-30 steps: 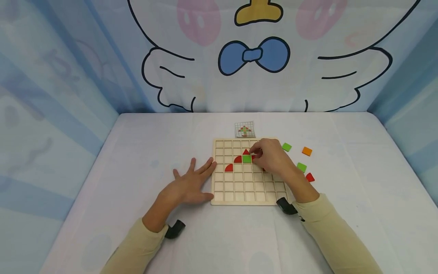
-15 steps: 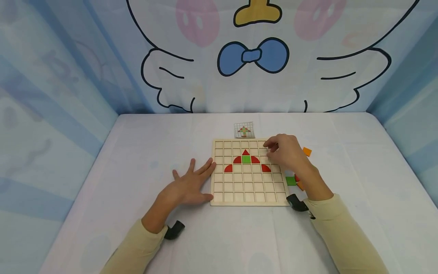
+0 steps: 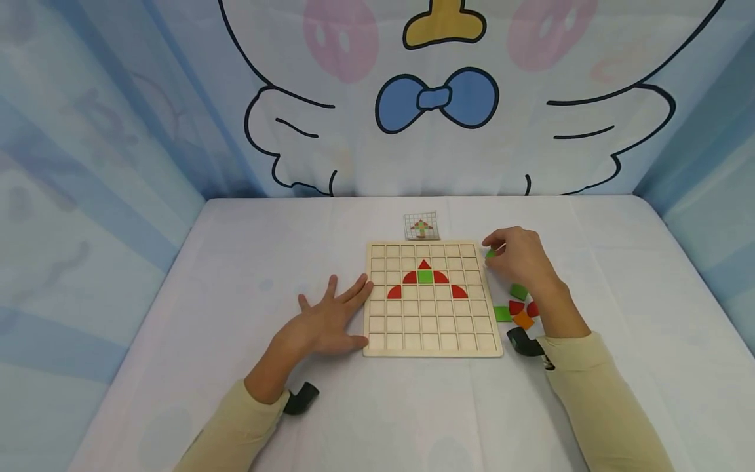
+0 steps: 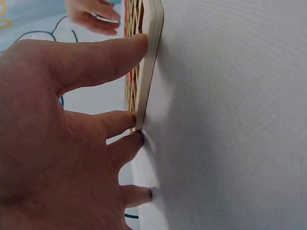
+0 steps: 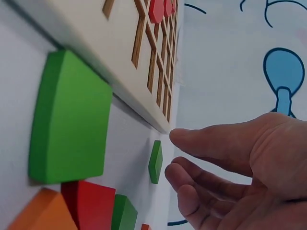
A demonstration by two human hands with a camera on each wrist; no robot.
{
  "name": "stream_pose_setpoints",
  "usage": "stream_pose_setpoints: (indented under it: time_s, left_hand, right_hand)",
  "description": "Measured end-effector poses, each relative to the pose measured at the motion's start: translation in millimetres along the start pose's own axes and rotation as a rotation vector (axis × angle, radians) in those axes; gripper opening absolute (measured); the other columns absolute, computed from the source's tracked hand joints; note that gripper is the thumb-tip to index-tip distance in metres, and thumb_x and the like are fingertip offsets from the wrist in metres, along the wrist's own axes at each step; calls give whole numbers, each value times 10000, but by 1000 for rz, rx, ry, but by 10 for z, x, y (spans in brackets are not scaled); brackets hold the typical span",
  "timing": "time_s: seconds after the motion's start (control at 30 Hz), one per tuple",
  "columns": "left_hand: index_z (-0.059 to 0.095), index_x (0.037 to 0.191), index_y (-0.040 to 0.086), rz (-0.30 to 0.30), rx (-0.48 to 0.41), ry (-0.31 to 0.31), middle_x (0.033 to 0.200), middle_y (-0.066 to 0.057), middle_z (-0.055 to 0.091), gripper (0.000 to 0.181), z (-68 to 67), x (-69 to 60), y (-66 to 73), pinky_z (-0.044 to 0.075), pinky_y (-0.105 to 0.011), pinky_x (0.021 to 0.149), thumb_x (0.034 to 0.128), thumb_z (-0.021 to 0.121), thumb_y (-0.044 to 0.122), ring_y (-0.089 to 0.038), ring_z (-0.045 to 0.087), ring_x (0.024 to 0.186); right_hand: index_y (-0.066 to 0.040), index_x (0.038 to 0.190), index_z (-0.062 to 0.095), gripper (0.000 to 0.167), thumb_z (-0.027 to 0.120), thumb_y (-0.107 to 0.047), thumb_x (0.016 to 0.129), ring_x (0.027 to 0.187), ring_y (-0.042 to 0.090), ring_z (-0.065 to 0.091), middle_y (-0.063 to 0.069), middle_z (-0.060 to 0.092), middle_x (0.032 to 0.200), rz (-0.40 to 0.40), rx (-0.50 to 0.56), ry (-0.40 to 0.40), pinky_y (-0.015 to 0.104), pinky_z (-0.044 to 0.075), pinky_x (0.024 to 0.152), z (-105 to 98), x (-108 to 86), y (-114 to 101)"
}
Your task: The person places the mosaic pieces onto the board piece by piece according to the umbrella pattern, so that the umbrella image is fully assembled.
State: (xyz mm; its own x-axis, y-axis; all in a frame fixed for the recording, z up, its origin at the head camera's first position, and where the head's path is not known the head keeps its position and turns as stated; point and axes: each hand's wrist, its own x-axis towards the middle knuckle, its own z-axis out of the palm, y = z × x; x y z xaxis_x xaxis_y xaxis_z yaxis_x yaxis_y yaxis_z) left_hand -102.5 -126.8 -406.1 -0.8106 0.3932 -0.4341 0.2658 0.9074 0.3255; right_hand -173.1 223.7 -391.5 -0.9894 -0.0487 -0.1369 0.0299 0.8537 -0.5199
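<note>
The board (image 3: pixel 421 325) is pale wood patterned with a grid of brown-edged squares, set off by a red triangle (image 3: pixel 424 265), a green square (image 3: pixel 425 277) and red rounded pieces (image 3: pixel 460 293), while the loose blocks are solid green (image 3: pixel 503 314), red and orange. The small card (image 3: pixel 421 226) bears a red and green figure over a fine grid, and the tablecloth (image 3: pixel 413 419) is white. The pale blue-and-white backdrop (image 3: pixel 433 170) shows a black-outlined blue bow (image 3: pixel 433 99); the sleeves (image 3: pixel 601 400) are plain beige.
</note>
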Motion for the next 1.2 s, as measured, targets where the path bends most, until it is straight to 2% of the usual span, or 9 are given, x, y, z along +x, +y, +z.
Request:
stream_pose_setpoints:
  time_s: [0.2,0.4,0.8,1.2]
  left_hand:
    - [152,1685,301,4,-1,6,1756,146,18,955,9,-3,-5,97,-920,1045,936,719,467,-456,-37,1608]
    - [141,1686,303,0,6,1,1755,149,9,958,2,-2,7,94,-916,1051,939,716,471,-455,-39,1607]
    - [156,1686,297,-7,11,3,1758,139,24,952,10,2,19,100,-916,1050,935,716,465,-455,-23,1610]
    - [144,1687,301,-4,9,3,1758,141,15,953,16,2,4,92,-912,1057,943,717,465,-448,-32,1610]
  right_hand:
    - [20,1323,646,402,701,-86,938,1171,447,567,290,610,1308,62,-11,-28,567,533,995,9,29,37]
    - [33,1325,637,416,712,-71,928,1135,437,568,296,614,1300,97,-18,-44,539,557,974,3,30,86]
    - [26,1241,693,320,662,-39,929,1062,396,576,260,656,1197,38,-17,-34,499,549,900,0,54,188]
    - [-15,1229,726,303,678,-81,937,1039,368,609,232,671,1172,36,10,-27,361,584,743,-51,-24,173]
